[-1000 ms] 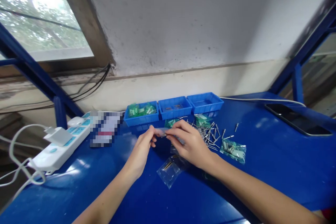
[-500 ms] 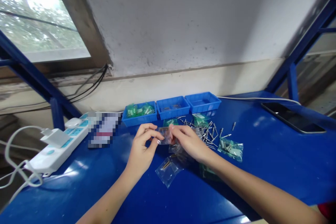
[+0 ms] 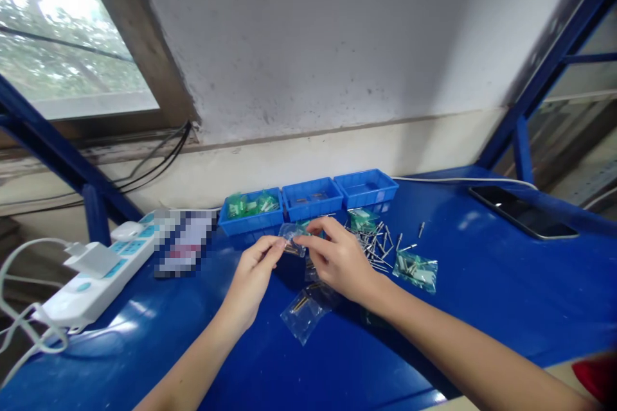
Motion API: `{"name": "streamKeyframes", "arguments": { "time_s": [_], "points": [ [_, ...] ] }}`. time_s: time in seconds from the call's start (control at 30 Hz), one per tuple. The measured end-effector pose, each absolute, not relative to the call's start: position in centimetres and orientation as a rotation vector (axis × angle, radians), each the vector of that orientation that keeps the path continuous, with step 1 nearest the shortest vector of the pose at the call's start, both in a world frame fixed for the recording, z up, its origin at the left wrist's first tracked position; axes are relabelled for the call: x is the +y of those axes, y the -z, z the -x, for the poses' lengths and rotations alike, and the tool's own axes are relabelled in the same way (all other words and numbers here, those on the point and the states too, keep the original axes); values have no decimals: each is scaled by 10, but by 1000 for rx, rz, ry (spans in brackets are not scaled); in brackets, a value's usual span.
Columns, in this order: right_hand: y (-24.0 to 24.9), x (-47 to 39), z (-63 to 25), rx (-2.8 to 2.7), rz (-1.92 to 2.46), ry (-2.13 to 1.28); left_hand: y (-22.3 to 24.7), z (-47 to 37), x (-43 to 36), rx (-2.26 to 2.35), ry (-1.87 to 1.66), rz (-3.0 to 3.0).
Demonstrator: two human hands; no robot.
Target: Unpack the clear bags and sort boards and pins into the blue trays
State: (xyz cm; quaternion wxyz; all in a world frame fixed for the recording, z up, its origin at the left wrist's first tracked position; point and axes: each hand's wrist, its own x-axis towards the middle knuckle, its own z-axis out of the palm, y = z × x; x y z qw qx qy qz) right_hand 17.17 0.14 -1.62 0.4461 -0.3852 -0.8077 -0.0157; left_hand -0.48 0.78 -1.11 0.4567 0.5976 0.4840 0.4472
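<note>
A small clear plastic bag point(image 3: 292, 239) with brass-coloured pins in it is held above the table between both hands. My left hand point(image 3: 255, 273) pinches its left lower edge between thumb and fingers. On the bag's right side the bent fingers of my right hand point(image 3: 337, 257) are closed at its edge; the thumb is partly hidden. Below lies another clear bag point(image 3: 303, 314) with brass-coloured pins, and more clear bags sit partly under my right hand. Loose silver metal pins point(image 3: 378, 244) are heaped beyond the right hand, near a green bag point(image 3: 417, 271) of parts.
Three blue bins stand along the wall: the left bin point(image 3: 250, 226) holds green bags, the middle bin point(image 3: 313, 209) a few small pieces, then the right bin point(image 3: 369, 196). A white power strip point(image 3: 80, 292) and pixelated item point(image 3: 186, 247) lie left, a phone point(image 3: 523, 212) right.
The right hand has shifted over the bag, its fingers now bent at the bag's upper right. The left hand's fingers have drawn together on the bag. The view has moved slightly.
</note>
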Motion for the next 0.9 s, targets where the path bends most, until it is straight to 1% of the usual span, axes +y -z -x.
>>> {"name": "streamKeyframes", "arguments": {
  "time_s": [0.07, 0.2, 0.23, 0.3, 0.4, 0.47, 0.57, 0.63, 0.7, 0.8, 0.9],
  "points": [
    [13, 1, -171, -1940, 983, -113, 11, 5, 7, 1220, -1126, -1578],
    [8, 1, -170, -1677, 1055, -585, 11, 6, 7, 1230, -1219, -1755],
    [7, 1, -170, -1634, 1056, -655, 11, 7, 8, 1217, -1226, -1787],
    [7, 0, -169, -1646, 1027, -676, 12, 7, 9, 1185, -1211, -1842],
    [4, 3, -170, -1778, 988, -481, 14, 7, 9, 1176, -1134, -1924],
    [-5, 9, -178, -1734, 1025, -300, 16, 5, 8, 1228, -1037, -1998],
    [-33, 24, -209, -1284, 1093, -83, 19, 1, 4, 1305, -830, -2137],
    [-57, 29, -239, -849, 1003, -5, 22, -2, 0, 1306, -715, -2224],
    [-78, 28, -264, -612, 887, 103, 24, -3, -4, 1310, -643, -2297],
    [-90, 23, -277, -617, 798, 423, 29, -5, -5, 1340, -588, -2383],
    [-72, 35, -257, -865, 876, 604, 32, -5, -4, 1360, -552, -2444]
  ]
}}
